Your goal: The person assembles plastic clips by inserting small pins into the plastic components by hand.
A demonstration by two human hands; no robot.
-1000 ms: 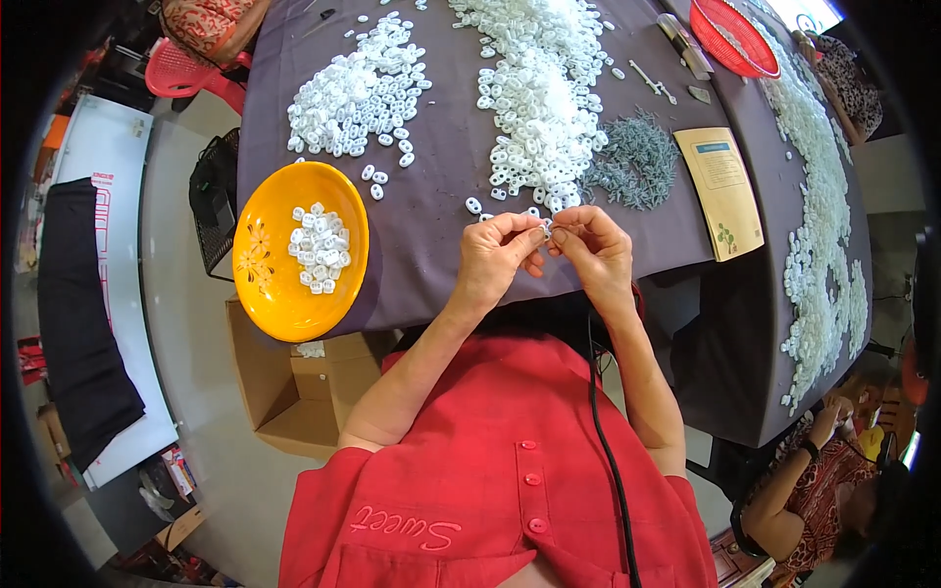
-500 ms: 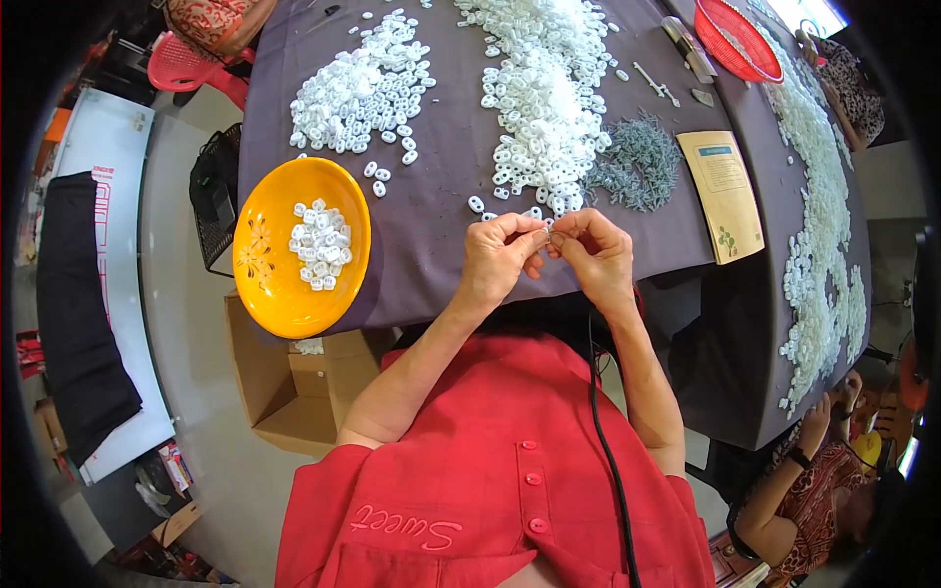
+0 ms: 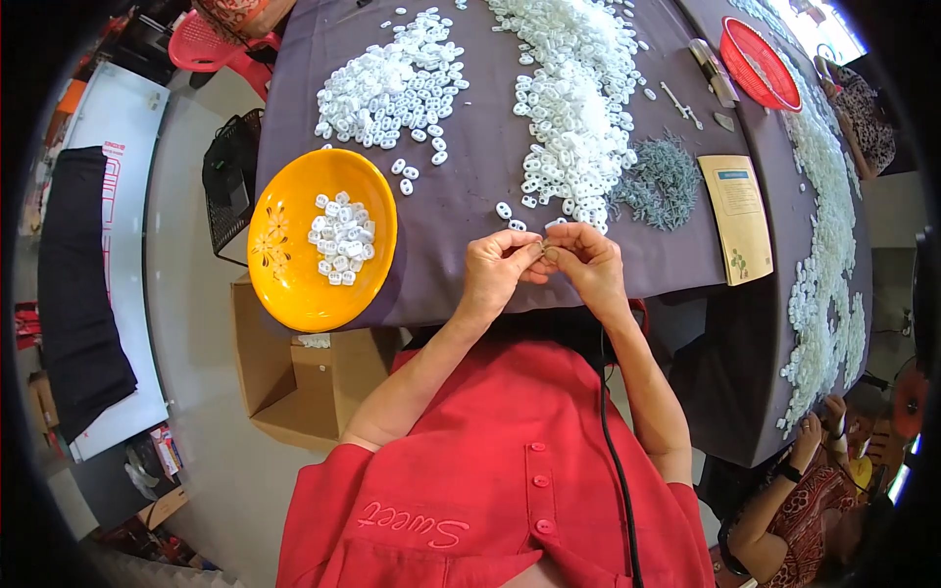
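Observation:
My left hand (image 3: 493, 276) and my right hand (image 3: 591, 271) meet at the near edge of the grey cloth-covered table. Thumb and fingers of both are pinched together around something tiny, mostly hidden by the fingertips. Just beyond them lies a long heap of small white two-holed plastic pieces (image 3: 578, 122), with a few strays close to my fingers. A pile of thin grey-green small parts (image 3: 659, 183) sits to the right of that heap. On the left, a yellow bowl (image 3: 277, 299) with a flower print holds several white blocky pieces (image 3: 341, 240).
Another white heap (image 3: 392, 95) lies behind the bowl. To the right are a tan booklet (image 3: 735, 220), a red basket (image 3: 760, 64) and a second table with translucent pieces (image 3: 823, 284). An open cardboard box (image 3: 294, 412) stands below. Other people sit at the right.
The view has shifted, so the table things appear farther right. Both hands stay pinched together at the table edge, with the fingers slightly rearranged.

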